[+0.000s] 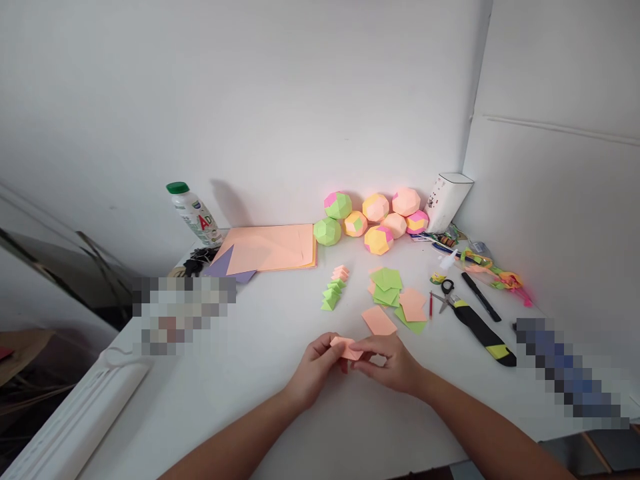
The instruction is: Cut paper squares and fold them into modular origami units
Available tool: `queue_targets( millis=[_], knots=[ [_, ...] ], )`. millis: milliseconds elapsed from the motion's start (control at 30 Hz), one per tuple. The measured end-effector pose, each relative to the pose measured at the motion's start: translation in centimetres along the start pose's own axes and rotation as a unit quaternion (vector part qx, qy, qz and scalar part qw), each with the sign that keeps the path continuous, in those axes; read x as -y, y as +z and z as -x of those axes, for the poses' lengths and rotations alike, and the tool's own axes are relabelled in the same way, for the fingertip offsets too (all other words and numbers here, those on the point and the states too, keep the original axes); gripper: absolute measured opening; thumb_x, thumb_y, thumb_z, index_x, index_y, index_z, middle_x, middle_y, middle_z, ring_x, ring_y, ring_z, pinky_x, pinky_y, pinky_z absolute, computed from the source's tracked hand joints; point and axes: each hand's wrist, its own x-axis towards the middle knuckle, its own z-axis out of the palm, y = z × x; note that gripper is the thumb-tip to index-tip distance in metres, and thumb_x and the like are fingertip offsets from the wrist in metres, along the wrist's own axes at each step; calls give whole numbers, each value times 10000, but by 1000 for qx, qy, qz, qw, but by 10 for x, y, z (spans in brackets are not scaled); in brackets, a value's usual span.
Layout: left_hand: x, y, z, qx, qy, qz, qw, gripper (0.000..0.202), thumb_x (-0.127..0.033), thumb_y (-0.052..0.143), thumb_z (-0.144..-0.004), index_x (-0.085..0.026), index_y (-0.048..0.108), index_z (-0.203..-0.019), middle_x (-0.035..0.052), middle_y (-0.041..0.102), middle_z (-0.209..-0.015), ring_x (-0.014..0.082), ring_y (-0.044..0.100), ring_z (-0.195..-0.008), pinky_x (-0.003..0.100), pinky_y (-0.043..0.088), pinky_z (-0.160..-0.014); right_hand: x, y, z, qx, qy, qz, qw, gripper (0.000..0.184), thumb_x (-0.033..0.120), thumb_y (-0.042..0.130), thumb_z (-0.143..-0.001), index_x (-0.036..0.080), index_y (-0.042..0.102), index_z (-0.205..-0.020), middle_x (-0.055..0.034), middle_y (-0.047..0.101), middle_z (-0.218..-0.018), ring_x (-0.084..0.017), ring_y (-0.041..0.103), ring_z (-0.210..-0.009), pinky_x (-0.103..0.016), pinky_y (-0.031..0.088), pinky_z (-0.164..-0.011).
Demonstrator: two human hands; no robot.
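Note:
A small folded peach paper piece is pinched between both my hands above the white table. My left hand grips its left end and my right hand grips its right end, fingers closed. Just beyond lies a loose peach paper square, then a pile of green and peach squares. A row of folded green and peach units stands to the left of that pile.
Several paper balls sit against the wall beside a white box. A stack of peach sheets, a bottle, scissors, a black-yellow knife and pens lie around.

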Motion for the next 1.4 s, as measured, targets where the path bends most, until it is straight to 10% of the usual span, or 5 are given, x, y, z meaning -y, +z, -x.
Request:
queue_targets(
  millis=[367,733,1000,1400],
  knots=[
    [1,-1,-4,21,-70,-20,997,301,-419,637,-760,-135,557,-703,21,632,-532,141,590,-444,225,437,-401,-3,-7,-2,11,-196,223,955,200,90,464,-862,179,639,-896,-60,583,-776,-138,525,-678,-258,475,-584],
    [0,3,-2,22,-51,-43,998,333,-457,614,-768,-125,612,-770,17,621,-623,147,614,-535,271,489,-515,-1,-1,-1,-22,22,73,997,157,260,549,-825,185,602,-698,-46,558,-718,-147,528,-628,-267,462,-555],
    [1,4,1,69,-26,-70,995,306,-419,558,-824,-132,650,-879,36,636,-705,139,598,-607,288,496,-611,-5,1,0,-5,259,-115,959,222,366,607,-796,172,532,-717,13,562,-598,-112,523,-515,-232,409,-482],
    [-2,3,2,87,-36,-37,995,313,-415,540,-839,-121,646,-824,74,667,-748,172,637,-656,309,519,-621,-8,-1,-2,-23,308,-192,932,309,428,670,-735,165,514,-688,37,571,-504,-102,537,-447,-227,421,-468]
  ],
)
